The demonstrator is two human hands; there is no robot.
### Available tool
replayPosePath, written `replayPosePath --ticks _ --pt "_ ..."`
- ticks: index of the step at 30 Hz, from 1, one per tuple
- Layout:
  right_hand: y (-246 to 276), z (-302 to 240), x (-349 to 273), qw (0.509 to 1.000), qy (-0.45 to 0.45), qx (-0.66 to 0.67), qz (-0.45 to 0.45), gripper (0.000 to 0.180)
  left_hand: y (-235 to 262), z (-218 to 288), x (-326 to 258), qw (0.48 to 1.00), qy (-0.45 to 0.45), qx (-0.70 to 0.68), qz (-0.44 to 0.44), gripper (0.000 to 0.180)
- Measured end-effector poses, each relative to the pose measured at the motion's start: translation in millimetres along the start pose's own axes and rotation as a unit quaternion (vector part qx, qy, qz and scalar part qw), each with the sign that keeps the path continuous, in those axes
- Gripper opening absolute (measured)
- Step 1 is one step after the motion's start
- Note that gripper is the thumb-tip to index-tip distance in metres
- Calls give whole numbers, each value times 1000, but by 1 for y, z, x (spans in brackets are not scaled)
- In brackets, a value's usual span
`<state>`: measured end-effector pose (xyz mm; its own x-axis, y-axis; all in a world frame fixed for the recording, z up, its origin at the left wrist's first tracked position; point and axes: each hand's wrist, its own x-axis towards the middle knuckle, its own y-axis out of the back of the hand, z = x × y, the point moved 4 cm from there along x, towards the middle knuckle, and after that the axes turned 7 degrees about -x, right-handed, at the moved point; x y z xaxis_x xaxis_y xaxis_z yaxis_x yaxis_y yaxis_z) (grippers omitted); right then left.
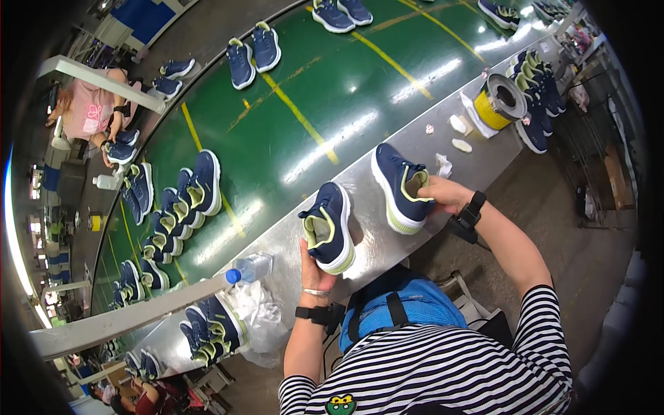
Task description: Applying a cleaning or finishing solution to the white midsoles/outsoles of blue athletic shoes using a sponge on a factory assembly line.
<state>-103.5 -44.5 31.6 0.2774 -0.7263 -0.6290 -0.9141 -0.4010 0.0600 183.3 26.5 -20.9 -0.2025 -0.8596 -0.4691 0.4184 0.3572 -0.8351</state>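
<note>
My left hand is closed around the heel of a navy sneaker with lime-green lining and a white sole. My right hand grips the heel collar of a second, matching sneaker, its thumb or fingers at the opening. Both toes point away from me, and the shoes are apart, over the metal ledge. Whether their soles touch the ledge, I cannot tell.
Beyond the ledge runs a green conveyor belt with yellow lines, carrying several navy sneakers. A yellow can stands at the right, near white scraps. A blue-capped bottle and a crumpled plastic bag lie left. Across the belt, a person handles shoes.
</note>
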Motion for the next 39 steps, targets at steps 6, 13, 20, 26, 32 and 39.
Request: replayPosePath --ticks 6,13,20,26,32,39 --pt "-20 -8 -9 992 9 119 -52 37 -20 4 -5 999 2 -44 -6 54" --pt "-25 -3 -3 962 121 229 -90 39 -35 1 0 996 1 -26 -90 49" --pt "2 0 2 994 42 87 -51 39 -35 -9 19 989 -29 27 -143 51" --pt "46 -28 14 967 144 197 -77 42 -80 -30 55 974 -10 142 -176 89" --pt "102 -43 67 971 216 98 -20 55 -133 -32 109 962 -82 191 -178 80" --pt "180 -129 151 952 286 17 111 60 -205 -30 264 955 -170 225 -93 62"
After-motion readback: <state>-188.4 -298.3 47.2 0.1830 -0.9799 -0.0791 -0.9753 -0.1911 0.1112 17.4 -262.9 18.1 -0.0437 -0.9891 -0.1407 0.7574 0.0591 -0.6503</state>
